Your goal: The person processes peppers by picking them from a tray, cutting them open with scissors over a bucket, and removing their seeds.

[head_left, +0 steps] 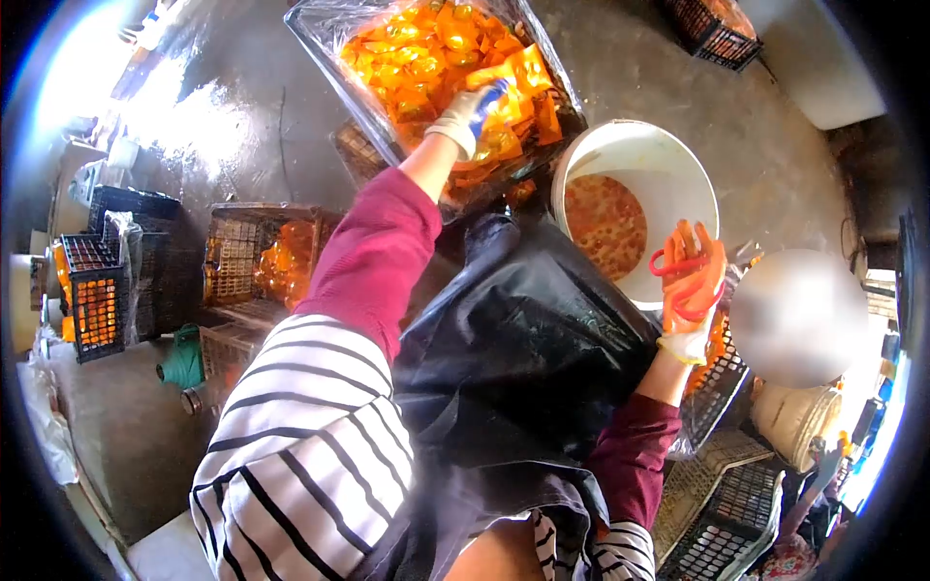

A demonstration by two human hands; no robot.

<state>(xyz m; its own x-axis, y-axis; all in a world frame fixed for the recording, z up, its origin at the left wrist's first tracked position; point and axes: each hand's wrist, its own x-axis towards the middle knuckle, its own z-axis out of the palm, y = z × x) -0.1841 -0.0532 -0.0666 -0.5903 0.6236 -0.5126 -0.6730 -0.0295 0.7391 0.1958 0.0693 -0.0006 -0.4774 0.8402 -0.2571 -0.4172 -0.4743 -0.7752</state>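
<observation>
My left hand (467, 120), in a white and blue glove, reaches into a plastic-lined crate (334, 73) heaped with shiny orange packets (417, 58). Its fingers are closed on an orange packet (523, 76) at the top of the heap. On the right, my right hand (694, 276) wears an orange-palmed glove and is beside the rim of a white bucket (693, 174). Red-handled scissors (668, 264) hang on it, with the loops around the fingers; the blades are not clearly visible. Orange-brown contents (605, 228) lie in the bucket.
A black apron (523, 339) covers my lap below the bucket. To the left are a brown crate (228, 257) with orange packets, black crates (97, 300) and a green container (182, 356). More crates (722, 504) stand at lower right, near a pale bucket (794, 421).
</observation>
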